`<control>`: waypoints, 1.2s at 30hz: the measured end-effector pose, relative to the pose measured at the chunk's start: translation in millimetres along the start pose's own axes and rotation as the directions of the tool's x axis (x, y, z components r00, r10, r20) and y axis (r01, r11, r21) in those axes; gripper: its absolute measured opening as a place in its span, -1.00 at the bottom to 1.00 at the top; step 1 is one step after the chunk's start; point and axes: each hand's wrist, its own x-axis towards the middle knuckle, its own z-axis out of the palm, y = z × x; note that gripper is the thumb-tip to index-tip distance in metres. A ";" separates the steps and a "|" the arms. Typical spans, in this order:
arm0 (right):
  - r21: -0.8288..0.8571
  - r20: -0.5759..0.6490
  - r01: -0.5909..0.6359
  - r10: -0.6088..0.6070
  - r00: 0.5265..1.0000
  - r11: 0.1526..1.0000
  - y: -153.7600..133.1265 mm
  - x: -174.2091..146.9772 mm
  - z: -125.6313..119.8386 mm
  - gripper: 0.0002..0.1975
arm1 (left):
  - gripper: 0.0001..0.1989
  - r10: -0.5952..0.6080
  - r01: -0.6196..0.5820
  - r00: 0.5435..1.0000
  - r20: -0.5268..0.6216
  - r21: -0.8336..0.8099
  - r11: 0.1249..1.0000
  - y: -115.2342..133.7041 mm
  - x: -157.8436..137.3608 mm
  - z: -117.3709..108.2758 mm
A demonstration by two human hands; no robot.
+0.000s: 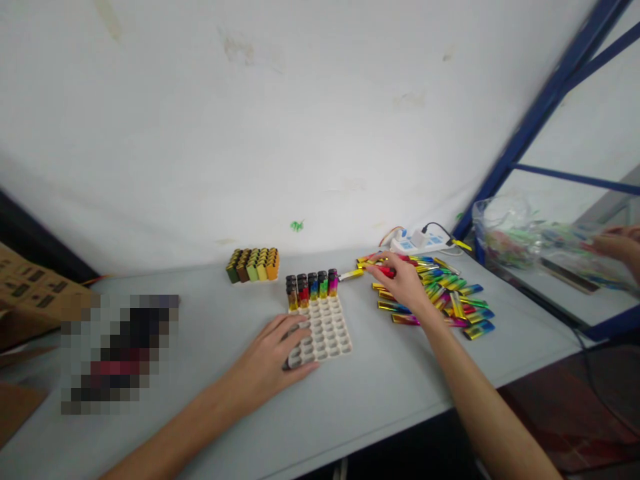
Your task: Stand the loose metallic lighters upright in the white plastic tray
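My left hand [283, 347] grips the near left corner of a white tray with round holes [330, 330], fingers over the holes and thumb along the front edge. A small dark patch under that palm is too hidden to name. Upright lighters with black tops [313, 287] fill the tray's far rows, in brown, red, blue, green and pink. My right hand [400, 283] is closed in a pinch on a red lighter [386, 271], above the left side of a loose pile of shiny multicoloured lighters [445, 297]. A yellow lighter [353, 275] lies just left of those fingers.
Gold-topped lighters [253, 265] stand in a block near the wall. A white power strip [420, 241] with cables sits behind the pile. At right are a blue metal frame [540, 87], a clear plastic bag [510, 233] and another person's hand [623, 247]. Cardboard [40, 287] lies left.
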 end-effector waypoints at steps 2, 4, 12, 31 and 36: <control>0.090 0.012 -0.044 0.043 0.999 0.995 -4.3 -1.0 6.0 -0.60 | -0.62 -0.002 0.002 1.000 0.005 0.002 1.000 0.5 0.5 -0.5; 0.198 0.055 -0.093 0.084 0.995 0.976 -6.0 -1.5 11.2 -0.59 | -0.63 -0.001 0.001 1.000 0.003 0.005 1.000 0.8 0.8 -0.7; 0.278 0.103 -0.077 0.050 0.993 0.958 -13.8 -2.9 22.4 -0.53 | -0.63 0.007 -0.007 1.000 -0.005 0.004 1.000 0.8 0.4 0.5; 0.659 0.380 -0.307 0.048 0.924 0.687 -39.7 -11.4 34.4 -0.58 | -0.59 -0.006 0.006 1.000 0.000 0.032 0.999 2.9 0.0 1.3; 0.657 0.311 -0.283 0.091 0.946 0.699 -31.6 -12.6 44.9 -0.54 | -0.60 -0.013 0.012 1.000 0.005 0.053 0.999 3.3 -0.6 1.3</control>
